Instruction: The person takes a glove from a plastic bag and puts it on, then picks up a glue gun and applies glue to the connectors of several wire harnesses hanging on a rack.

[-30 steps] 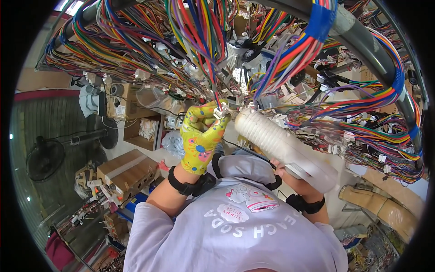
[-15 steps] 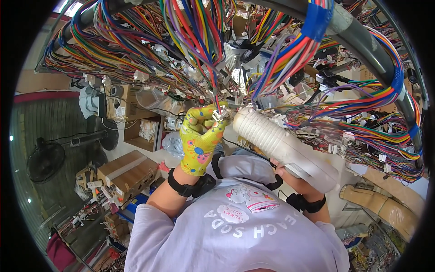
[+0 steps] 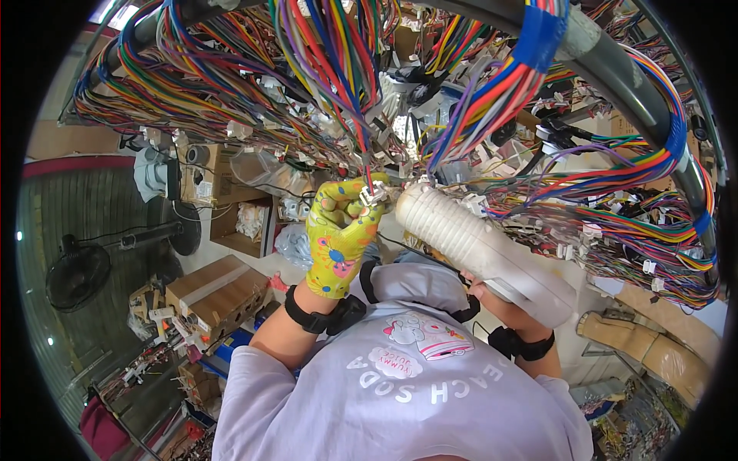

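My left hand (image 3: 338, 230), in a yellow patterned glove, is closed with its fingertips around a white plastic connector (image 3: 374, 194). Red and dark wires run from that connector up into a hanging bundle (image 3: 338, 69). My right hand (image 3: 480, 290) is bare and mostly hidden beneath a long white tool (image 3: 469, 234). This tool has a ribbed, bottle-like body, and its narrow end points at the connector. Only part of the right fingers shows, curled at the tool's underside. Whether the tool's tip touches the connector, I cannot tell.
Bundles of coloured wires hang from a curved grey pipe (image 3: 615, 77), some bound with blue tape (image 3: 540, 37). A closed cardboard box (image 3: 219, 292) stands at the left, near a black fan (image 3: 77, 273). Brown cardboard (image 3: 646, 349) lies at the right.
Almost nothing differs. The connector in my left hand has tilted or shifted very slightly, and the white tool stays at nearly the same place.
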`<state>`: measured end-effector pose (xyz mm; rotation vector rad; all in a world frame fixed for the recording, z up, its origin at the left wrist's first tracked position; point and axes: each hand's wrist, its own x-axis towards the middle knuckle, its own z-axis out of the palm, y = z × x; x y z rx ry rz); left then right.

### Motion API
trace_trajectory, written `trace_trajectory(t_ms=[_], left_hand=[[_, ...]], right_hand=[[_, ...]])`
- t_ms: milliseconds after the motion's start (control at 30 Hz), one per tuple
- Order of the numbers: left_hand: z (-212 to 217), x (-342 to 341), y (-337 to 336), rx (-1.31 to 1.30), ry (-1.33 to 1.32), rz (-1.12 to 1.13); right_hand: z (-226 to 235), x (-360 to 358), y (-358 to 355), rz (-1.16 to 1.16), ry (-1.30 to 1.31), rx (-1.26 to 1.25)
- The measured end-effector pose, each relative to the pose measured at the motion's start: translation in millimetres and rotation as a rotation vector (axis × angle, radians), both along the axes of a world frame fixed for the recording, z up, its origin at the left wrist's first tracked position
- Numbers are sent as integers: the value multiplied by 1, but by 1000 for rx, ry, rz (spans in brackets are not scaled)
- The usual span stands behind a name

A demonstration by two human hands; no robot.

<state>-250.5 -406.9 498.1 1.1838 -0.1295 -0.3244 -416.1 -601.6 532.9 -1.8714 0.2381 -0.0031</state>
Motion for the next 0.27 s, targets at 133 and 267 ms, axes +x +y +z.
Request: trace_trajectory(t_ms=[133,267], left_hand=[[0,0,1,0,16,-12],[-1,0,4,-2,24,-35]], right_hand=[[-3,-3,0,-21,-2,31],[6,-2,-1,-81,270,139]])
